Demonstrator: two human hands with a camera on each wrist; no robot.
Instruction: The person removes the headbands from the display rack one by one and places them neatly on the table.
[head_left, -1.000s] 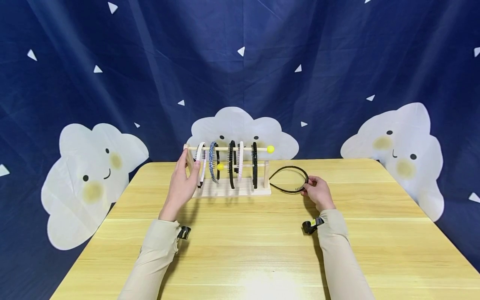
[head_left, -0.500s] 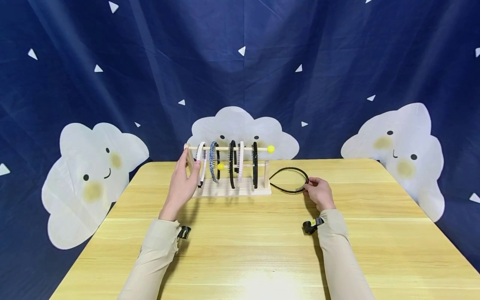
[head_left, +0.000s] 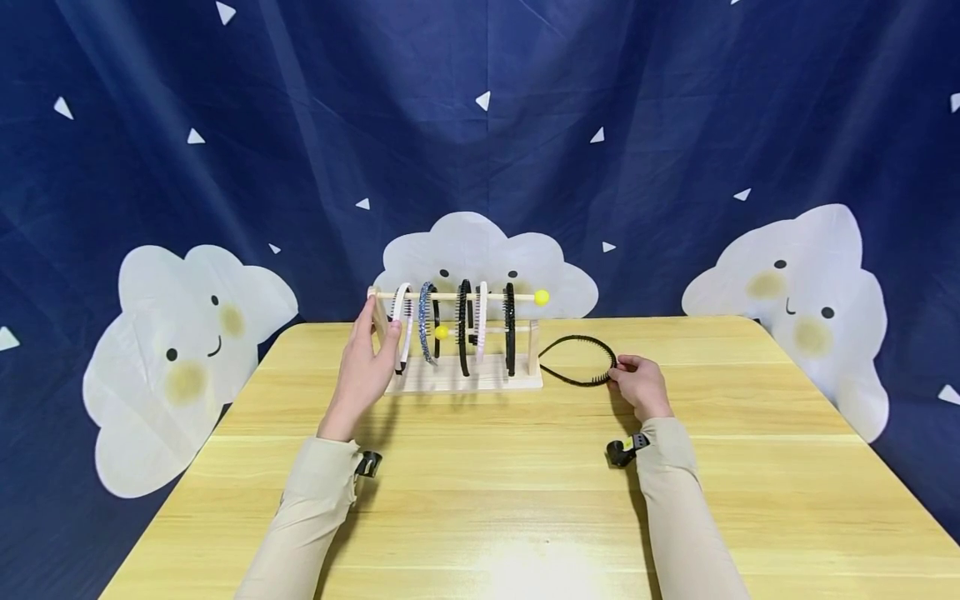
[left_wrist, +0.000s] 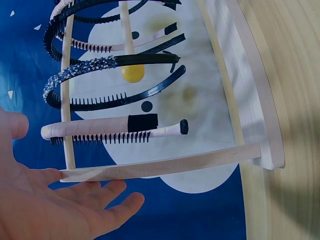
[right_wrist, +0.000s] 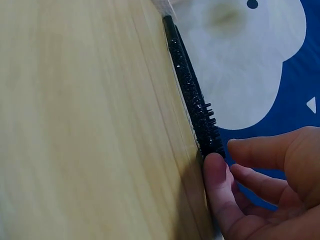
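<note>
A wooden headband rack (head_left: pixel 450 383) stands toward the back of the table with several headbands on its upper bar. They include a white headband (head_left: pixel 402 325), a blue glittery headband (head_left: pixel 424 321) and black ones. My left hand (head_left: pixel 363 367) touches the rack's left post (left_wrist: pixel 160 162); its fingers are extended, with the thumb apart from the post in the left wrist view. Right of the rack, a black toothed headband (head_left: pixel 577 337) lies on the table, its ends toward the rack. My right hand (head_left: pixel 637 387) pinches its rounded end between thumb and fingers.
Yellow balls cap the upper bar (head_left: pixel 542 297) and the shorter lower bar (head_left: pixel 442 332). The light wooden table (head_left: pixel 480 467) extends in front and to both sides. Behind it hangs a dark blue curtain (head_left: pixel 480 167) with printed clouds.
</note>
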